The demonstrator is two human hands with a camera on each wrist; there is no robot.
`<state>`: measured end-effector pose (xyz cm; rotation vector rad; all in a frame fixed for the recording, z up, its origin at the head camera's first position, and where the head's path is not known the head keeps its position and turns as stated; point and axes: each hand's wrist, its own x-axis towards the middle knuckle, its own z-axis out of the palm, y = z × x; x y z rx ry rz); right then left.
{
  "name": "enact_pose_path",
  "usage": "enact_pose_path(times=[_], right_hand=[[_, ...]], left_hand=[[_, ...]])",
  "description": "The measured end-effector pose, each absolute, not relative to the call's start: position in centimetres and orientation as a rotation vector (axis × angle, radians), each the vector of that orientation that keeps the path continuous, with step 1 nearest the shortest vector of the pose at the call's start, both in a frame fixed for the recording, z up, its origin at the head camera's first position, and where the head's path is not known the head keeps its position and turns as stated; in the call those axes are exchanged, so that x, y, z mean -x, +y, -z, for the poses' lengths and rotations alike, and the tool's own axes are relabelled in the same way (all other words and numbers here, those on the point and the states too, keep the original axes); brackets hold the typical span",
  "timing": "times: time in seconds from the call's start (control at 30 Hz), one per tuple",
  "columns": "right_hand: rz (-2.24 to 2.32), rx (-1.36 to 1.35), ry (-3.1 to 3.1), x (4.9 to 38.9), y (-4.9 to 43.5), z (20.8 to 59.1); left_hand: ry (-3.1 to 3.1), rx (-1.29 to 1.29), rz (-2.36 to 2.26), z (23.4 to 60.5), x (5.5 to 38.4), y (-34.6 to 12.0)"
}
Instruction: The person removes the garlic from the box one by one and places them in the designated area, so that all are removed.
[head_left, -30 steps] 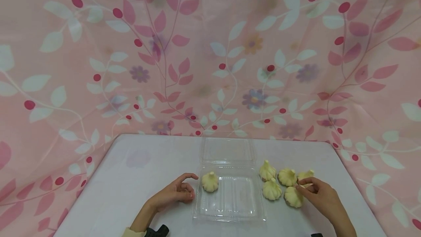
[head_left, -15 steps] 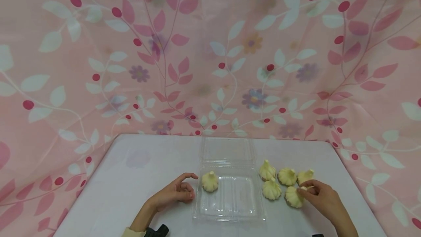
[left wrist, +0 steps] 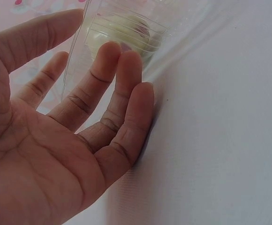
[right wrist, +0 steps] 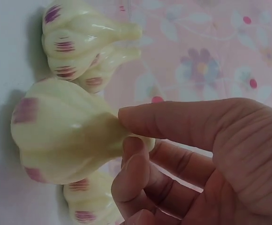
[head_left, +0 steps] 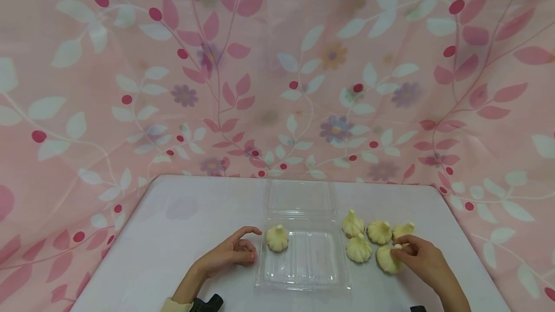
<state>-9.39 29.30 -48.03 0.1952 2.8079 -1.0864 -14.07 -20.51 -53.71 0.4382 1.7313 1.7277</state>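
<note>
My right hand pinches the stem of a garlic bulb between thumb and fingers. That bulb is pale cream with purple streaks, the nearest of the group at the right in the head view. Beside the left wall of a clear plastic clamshell container, my left hand rests with loosely bent fingers and holds nothing. Its fingertips are right at the container's side in the left wrist view. Inside the container, at its left, sits another garlic bulb; its lid lies folded back.
Several more bulbs stand close around the pinched one: a front-left bulb, a back-left bulb, a middle bulb and a right bulb. They stand on a white table, with a pink floral cloth behind.
The right fingers have closed in on the front bulb's stem, and that bulb has tipped slightly. The left hand, container and other bulbs stay where they were.
</note>
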Motion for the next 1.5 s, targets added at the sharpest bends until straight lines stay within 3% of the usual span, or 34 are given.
enact_pose_path(times=[0.7,1.5], right_hand=[[1.100,-0.055,2.879,9.8,28.3,47.8],[1.157,-0.088,2.905,9.6,28.5,47.6]], left_hand=[[1.746,-0.415,-1.733,53.6,14.0,-20.3],[1.748,-0.417,-1.729,53.5,13.9,-20.3]])
